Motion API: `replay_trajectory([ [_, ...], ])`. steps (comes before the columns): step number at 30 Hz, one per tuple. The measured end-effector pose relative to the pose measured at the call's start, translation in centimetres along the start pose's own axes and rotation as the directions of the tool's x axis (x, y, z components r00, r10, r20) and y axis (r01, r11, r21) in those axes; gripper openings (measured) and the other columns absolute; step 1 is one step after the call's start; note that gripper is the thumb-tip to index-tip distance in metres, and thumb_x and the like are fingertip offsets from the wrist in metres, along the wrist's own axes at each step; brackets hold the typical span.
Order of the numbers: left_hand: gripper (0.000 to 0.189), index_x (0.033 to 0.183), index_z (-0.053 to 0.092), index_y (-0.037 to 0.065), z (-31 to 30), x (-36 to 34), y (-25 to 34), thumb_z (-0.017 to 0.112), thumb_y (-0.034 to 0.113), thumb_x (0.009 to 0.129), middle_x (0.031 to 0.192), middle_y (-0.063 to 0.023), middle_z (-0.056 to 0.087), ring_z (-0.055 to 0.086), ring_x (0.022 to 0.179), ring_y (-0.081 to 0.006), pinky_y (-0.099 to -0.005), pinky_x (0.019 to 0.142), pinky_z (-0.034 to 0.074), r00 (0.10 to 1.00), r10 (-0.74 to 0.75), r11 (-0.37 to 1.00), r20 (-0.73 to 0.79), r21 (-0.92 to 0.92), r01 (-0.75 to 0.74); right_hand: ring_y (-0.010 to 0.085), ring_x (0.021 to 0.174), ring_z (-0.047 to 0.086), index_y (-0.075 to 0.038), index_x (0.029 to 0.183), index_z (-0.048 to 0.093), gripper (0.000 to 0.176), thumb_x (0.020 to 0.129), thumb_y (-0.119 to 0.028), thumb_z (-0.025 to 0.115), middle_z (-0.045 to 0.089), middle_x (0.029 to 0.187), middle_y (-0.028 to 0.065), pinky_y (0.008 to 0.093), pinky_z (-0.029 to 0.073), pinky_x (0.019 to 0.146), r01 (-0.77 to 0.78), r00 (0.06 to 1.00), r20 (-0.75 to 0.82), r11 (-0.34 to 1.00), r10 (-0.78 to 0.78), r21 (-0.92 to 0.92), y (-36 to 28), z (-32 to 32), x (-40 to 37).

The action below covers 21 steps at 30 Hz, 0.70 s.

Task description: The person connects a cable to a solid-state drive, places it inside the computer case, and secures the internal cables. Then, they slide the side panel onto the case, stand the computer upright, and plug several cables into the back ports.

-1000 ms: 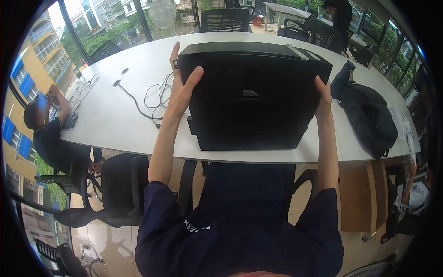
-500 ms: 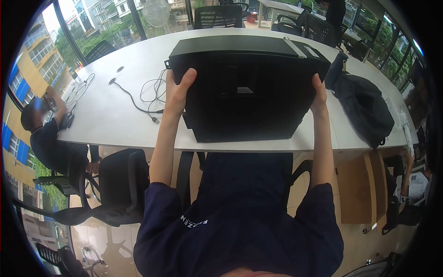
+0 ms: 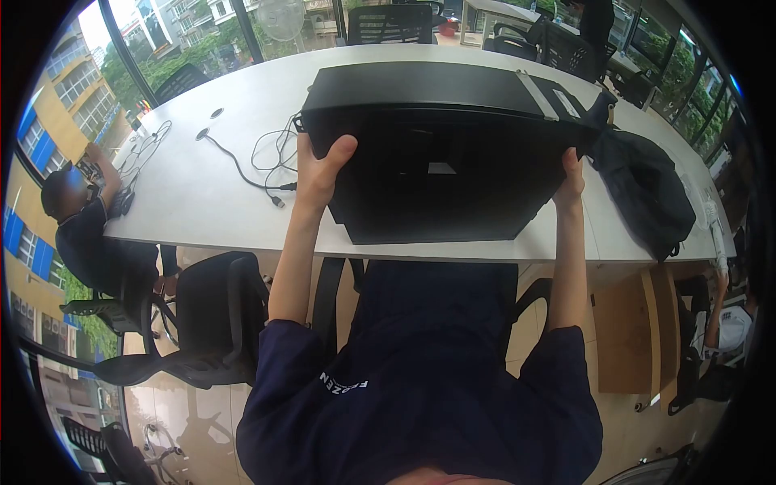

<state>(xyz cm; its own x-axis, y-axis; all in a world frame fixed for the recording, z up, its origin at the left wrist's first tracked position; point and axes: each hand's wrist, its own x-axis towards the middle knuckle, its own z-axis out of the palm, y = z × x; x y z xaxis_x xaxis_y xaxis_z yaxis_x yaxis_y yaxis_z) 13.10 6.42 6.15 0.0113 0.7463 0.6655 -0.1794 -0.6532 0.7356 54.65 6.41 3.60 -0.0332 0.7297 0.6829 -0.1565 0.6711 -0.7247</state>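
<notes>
A large black box-shaped case (image 3: 436,178) is held at the front edge of the white table, its broad dark side toward me. My left hand (image 3: 321,171) grips its left side, thumb on the near face and the other fingers hidden behind it. On the right side, my right hand (image 3: 571,176) holds the case in the same way, its fingers mostly out of sight. A light strip (image 3: 537,95) crosses the top of the case near its right end.
Cables (image 3: 250,170) lie on the white table (image 3: 174,194) left of the case. A black bag (image 3: 647,190) rests at the right. One person (image 3: 81,218) sits at the far left, another at the far right. Black chairs (image 3: 214,315) and a wooden cabinet (image 3: 622,331) stand below.
The case has tilted, showing more of its top, and its upper part has shifted slightly right and toward me. Both hands have moved with it, still gripping its sides.
</notes>
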Motion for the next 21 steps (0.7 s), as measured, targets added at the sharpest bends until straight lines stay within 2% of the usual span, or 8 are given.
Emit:
replay_trajectory([
  [2, 0.078, 0.133, 0.055, -0.005, -0.1, -0.3, -0.3, 0.084, 0.049, 0.085, 0.119, -0.0128, 0.066, 0.062, 0.109, -0.0203, -0.0336, 0.096, 0.049, 0.997, -0.073, 0.997, -0.038, 0.013, 0.073, 0.0275, 0.118, 0.064, 0.003, 0.14, 0.051, 0.072, 0.098, -0.055, 0.061, 0.064, 0.128, 0.0158, 0.0399, 0.049, 0.102, 0.015, 1.0, -0.01, 1.0, -0.015, 0.002, 0.0, 0.1, 0.1],
  [6, 0.081, 0.137, 0.051, -0.003, 0.6, -1.9, 0.7, 0.083, 0.05, 0.085, 0.123, -0.0132, 0.064, 0.061, 0.114, -0.0222, -0.0354, 0.1, 0.048, 0.995, -0.085, 0.995, -0.044, 0.056, 0.087, 0.0283, 0.124, 0.061, 0.003, 0.144, 0.048, 0.073, 0.101, -0.056, 0.056, 0.061, 0.134, 0.0166, 0.0406, 0.047, 0.106, -0.021, 0.999, -0.032, 1.0, 0.021, 0.002, 0.4, 0.7, -1.3],
  [9, 0.081, 0.138, 0.051, -0.003, 0.4, -2.9, 0.0, 0.083, 0.049, 0.085, 0.124, -0.0141, 0.064, 0.06, 0.117, -0.0247, -0.0369, 0.103, 0.046, 0.992, -0.129, 0.979, -0.005, 0.158, 0.128, 0.0295, 0.131, 0.056, 0.003, 0.149, 0.044, 0.077, 0.103, -0.059, 0.05, 0.057, 0.142, 0.0174, 0.0415, 0.043, 0.111, -0.095, 0.986, -0.131, 0.992, 0.105, 0.082, 1.9, 1.6, -3.5],
  [11, 0.081, 0.138, 0.051, -0.002, 0.2, -3.1, -0.2, 0.084, 0.05, 0.084, 0.123, -0.0153, 0.065, 0.061, 0.116, -0.0265, -0.0377, 0.103, 0.047, 0.993, -0.114, 0.962, 0.006, 0.249, 0.109, 0.0304, 0.136, 0.051, 0.003, 0.152, 0.039, 0.082, 0.103, -0.062, 0.046, 0.052, 0.147, 0.0179, 0.0419, 0.039, 0.115, -0.142, 0.964, -0.225, 0.99, 0.142, 0.014, 2.3, 2.5, -4.7],
  [13, 0.082, 0.137, 0.052, -0.002, 0.6, -3.1, 0.0, 0.083, 0.051, 0.084, 0.122, -0.0156, 0.066, 0.062, 0.115, -0.0266, -0.0379, 0.102, 0.047, 0.995, -0.1, 0.96, -0.008, 0.263, 0.099, 0.0301, 0.136, 0.051, 0.003, 0.153, 0.039, 0.084, 0.103, -0.064, 0.048, 0.052, 0.148, 0.0178, 0.042, 0.039, 0.115, -0.152, 0.97, -0.2, 0.987, 0.139, -0.052, 3.6, 1.5, -5.8],
  [16, 0.083, 0.136, 0.052, -0.002, 0.8, -2.9, -0.1, 0.082, 0.054, 0.084, 0.119, -0.0159, 0.067, 0.063, 0.113, -0.0266, -0.0381, 0.1, 0.048, 0.998, -0.065, 0.955, -0.02, 0.289, 0.068, 0.0295, 0.135, 0.051, 0.004, 0.152, 0.039, 0.09, 0.099, -0.067, 0.053, 0.052, 0.146, 0.0182, 0.0419, 0.04, 0.114, -0.138, 0.959, -0.265, 0.982, 0.101, -0.126, 4.6, 1.6, -6.3],
  [18, 0.083, 0.136, 0.052, -0.002, 0.7, -2.9, -0.4, 0.082, 0.055, 0.084, 0.118, -0.0158, 0.067, 0.064, 0.112, -0.0265, -0.0382, 0.1, 0.048, 0.998, -0.054, 0.953, -0.019, 0.298, 0.057, 0.0282, 0.128, 0.055, 0.007, 0.146, 0.042, 0.094, 0.095, -0.069, 0.06, 0.057, 0.138, 0.0176, 0.0396, 0.042, 0.11, -0.069, 0.963, -0.269, 0.967, 0.001, -0.246, 3.6, 2.8, -5.9],
  [21, 0.083, 0.136, 0.052, -0.002, 0.5, -2.7, -0.7, 0.082, 0.056, 0.084, 0.119, -0.0157, 0.067, 0.064, 0.111, -0.0261, -0.0378, 0.1, 0.048, 1.0, -0.022, 0.95, -0.011, 0.31, 0.024, 0.0274, 0.125, 0.056, 0.007, 0.143, 0.045, 0.099, 0.091, -0.075, 0.061, 0.059, 0.134, 0.0168, 0.039, 0.044, 0.108, -0.095, 0.95, -0.311, 0.95, -0.003, -0.298, 3.8, 2.7, -5.9],
])
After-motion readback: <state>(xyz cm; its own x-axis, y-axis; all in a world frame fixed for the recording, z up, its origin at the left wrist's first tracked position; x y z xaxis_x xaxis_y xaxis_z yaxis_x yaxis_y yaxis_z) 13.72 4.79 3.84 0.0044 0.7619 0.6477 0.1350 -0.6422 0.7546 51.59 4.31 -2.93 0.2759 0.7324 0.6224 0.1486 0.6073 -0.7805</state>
